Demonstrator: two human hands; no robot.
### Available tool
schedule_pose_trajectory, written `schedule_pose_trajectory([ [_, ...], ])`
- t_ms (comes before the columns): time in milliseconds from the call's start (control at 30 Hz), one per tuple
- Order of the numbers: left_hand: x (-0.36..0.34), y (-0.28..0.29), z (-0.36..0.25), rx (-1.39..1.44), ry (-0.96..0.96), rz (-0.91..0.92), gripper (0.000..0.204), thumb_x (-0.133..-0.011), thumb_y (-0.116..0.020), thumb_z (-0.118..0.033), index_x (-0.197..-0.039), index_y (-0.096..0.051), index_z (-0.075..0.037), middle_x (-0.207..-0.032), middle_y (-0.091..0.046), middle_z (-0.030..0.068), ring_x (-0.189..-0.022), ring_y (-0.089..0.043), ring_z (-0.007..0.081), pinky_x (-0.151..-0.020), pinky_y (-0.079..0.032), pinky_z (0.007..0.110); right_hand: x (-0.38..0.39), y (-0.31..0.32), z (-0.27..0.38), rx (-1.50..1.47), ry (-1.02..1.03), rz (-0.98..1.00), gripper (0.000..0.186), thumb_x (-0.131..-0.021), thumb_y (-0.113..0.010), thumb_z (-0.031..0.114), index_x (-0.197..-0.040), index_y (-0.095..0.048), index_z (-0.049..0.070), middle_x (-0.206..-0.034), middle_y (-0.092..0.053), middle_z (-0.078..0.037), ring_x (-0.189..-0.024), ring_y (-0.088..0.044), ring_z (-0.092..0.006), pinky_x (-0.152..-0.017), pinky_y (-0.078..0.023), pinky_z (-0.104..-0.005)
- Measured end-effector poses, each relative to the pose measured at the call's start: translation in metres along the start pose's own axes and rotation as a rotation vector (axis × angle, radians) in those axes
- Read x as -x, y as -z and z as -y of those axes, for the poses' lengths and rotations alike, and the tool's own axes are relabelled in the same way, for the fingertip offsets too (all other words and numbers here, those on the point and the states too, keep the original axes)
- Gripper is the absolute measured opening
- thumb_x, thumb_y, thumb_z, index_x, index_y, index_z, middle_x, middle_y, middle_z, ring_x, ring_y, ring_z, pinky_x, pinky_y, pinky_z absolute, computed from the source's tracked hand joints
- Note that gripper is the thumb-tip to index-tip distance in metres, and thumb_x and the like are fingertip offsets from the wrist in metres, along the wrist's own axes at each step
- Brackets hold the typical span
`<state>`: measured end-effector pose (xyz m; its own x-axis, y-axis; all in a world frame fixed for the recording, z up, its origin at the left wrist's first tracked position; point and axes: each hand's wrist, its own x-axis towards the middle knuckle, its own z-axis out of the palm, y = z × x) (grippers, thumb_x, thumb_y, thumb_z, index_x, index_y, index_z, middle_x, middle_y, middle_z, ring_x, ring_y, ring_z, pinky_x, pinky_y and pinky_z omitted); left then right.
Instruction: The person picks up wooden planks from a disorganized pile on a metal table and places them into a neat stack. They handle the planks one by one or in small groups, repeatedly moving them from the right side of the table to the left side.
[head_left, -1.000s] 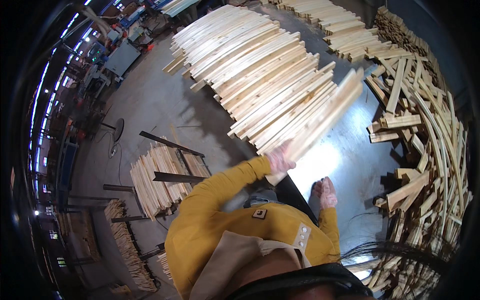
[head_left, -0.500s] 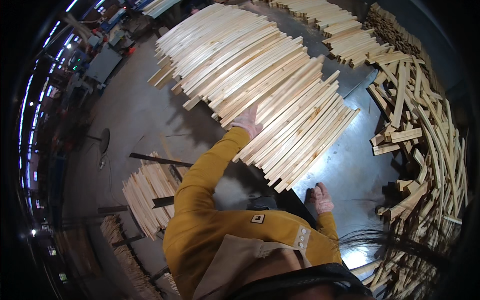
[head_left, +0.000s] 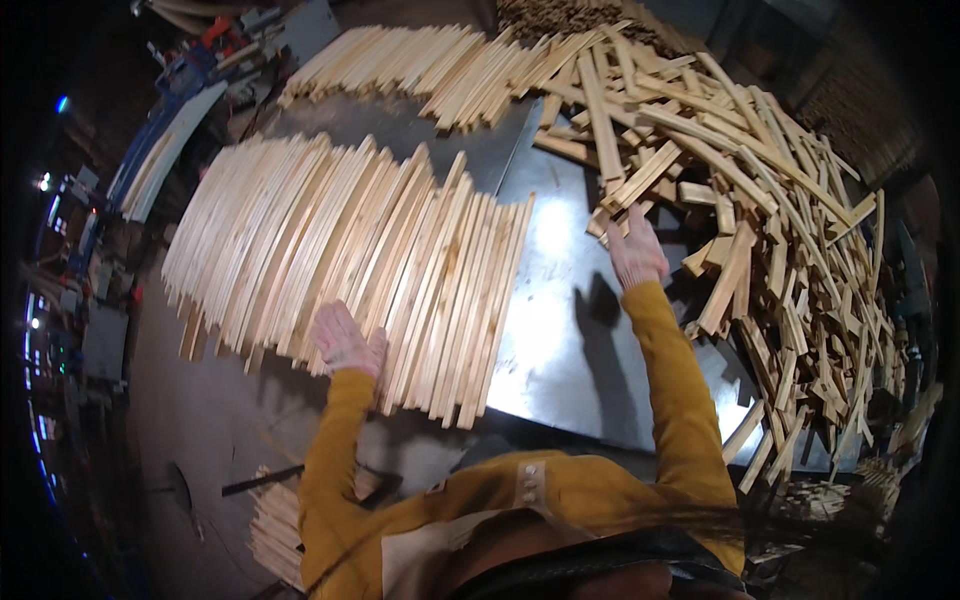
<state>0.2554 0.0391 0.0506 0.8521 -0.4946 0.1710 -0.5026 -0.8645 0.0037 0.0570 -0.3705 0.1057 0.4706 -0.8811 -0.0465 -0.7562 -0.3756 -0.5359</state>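
Observation:
My left hand (head_left: 343, 340), in a pale pinkish glove, lies flat with fingers spread on the near ends of a row of light wooden strips (head_left: 300, 220). The strips lie side by side on a metal table (head_left: 540, 340). My right hand (head_left: 637, 252), gloved alike, reaches out to the left edge of a loose heap of wooden sticks (head_left: 730, 130). Its fingers are apart and at the end of a short wooden piece (head_left: 645, 177); whether they touch it I cannot tell.
A second row of strips (head_left: 390, 65) lies at the far side of the table. Behind it is a stack of darker wood ends (head_left: 570, 18). More strips (head_left: 275, 520) rest on a rack at lower left. Machines (head_left: 190, 60) stand at far left.
My right hand has moved forward from the near table edge to the heap. My left hand still rests on the strips. The view has turned to the right.

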Motion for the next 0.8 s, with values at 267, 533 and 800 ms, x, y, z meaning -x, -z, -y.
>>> schedule_pose_trajectory([
  [267,0.008,-0.049,-0.272,1.52,0.017,0.378,0.083,-0.093,-0.066,-0.03,-0.151,-0.021,0.008,-0.139,-0.047,0.0143,-0.12,-0.051,0.0198,-0.096,-0.047,0.031,-0.248,-0.065,-0.085,0.16,-0.06,-0.063,0.045,-0.089,-0.063,0.019,-0.133,-0.053,0.014,-0.122,-0.057,-0.014,-0.103,-0.066,-0.0327,-0.08,-0.056,-0.0485],
  [533,-0.007,-0.091,-0.381,2.27,0.429,0.868,0.055,-0.091,-0.07,-0.027,-0.136,-0.048,-0.004,-0.102,-0.063,0.0174,-0.091,-0.065,0.0297,-0.075,-0.059,0.04,-0.045,0.096,-0.15,0.098,0.455,0.347,0.085,-0.088,-0.05,0.068,-0.15,-0.035,0.011,-0.142,-0.049,-0.021,-0.128,-0.051,-0.0369,-0.108,-0.04,-0.0472],
  [800,0.026,-0.096,-0.472,2.191,0.308,0.937,0.038,-0.091,-0.064,-0.014,-0.126,-0.051,-0.006,-0.095,-0.063,0.0104,-0.079,-0.063,0.0201,-0.063,-0.056,0.031,-0.147,0.175,-0.221,0.626,0.251,0.097,0.032,-0.093,-0.048,0.022,-0.12,-0.049,0.003,-0.1,-0.066,-0.014,-0.085,-0.069,-0.0328,-0.066,-0.056,-0.0461],
])
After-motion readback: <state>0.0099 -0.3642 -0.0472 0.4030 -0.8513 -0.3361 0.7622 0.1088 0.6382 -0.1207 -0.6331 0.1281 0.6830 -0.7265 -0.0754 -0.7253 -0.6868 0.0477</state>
